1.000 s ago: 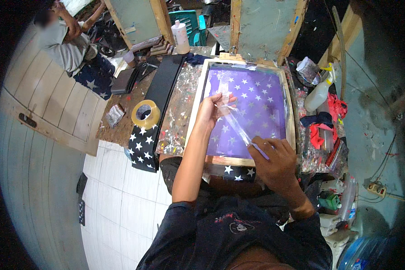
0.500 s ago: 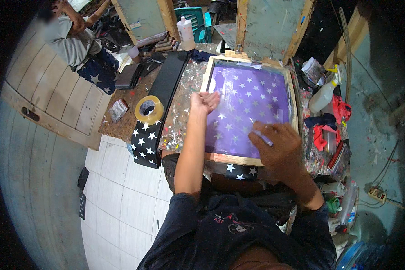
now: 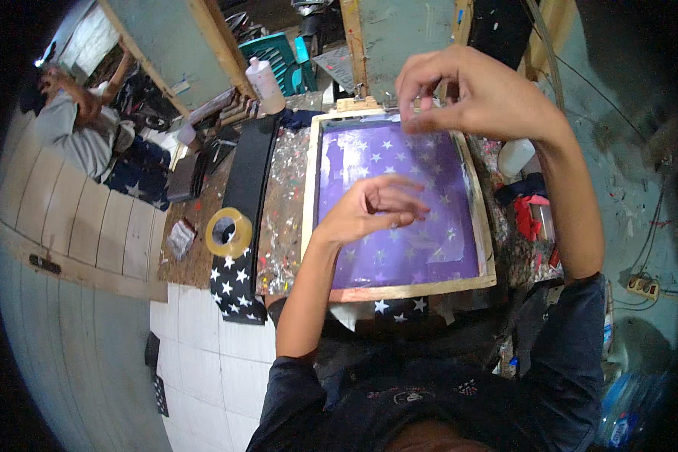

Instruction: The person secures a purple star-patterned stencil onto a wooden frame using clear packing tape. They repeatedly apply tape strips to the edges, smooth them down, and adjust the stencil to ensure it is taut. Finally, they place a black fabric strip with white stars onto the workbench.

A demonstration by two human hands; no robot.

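Observation:
A screen-printing frame (image 3: 414, 289) with pale wooden sides lies on the worktable. Its purple mesh (image 3: 448, 222) shows rows of white stars, and a shiny, paler patch lies toward its near right part. Over the mesh's middle hovers my left hand (image 3: 369, 209), fingers loosely bent and apart, with nothing visible in it. My right hand (image 3: 467, 94) is raised above the frame's far right corner. Its fingers are curved with a gap to the thumb, and I see nothing held. Black star-printed fabric (image 3: 399, 307) shows below the frame's near edge.
Left of the frame are a roll of clear tape (image 3: 229, 232), a long black strip (image 3: 250, 162) and star-printed cloth (image 3: 237, 290). A bottle (image 3: 265, 84) stands at the back, a spray bottle (image 3: 515, 157) at right. Another person (image 3: 79, 124) is at far left.
My right hand has risen from the mesh's near right to the far corner; the small pale object at its fingers no longer shows. My left hand has moved inward over the mesh. The view has shifted.

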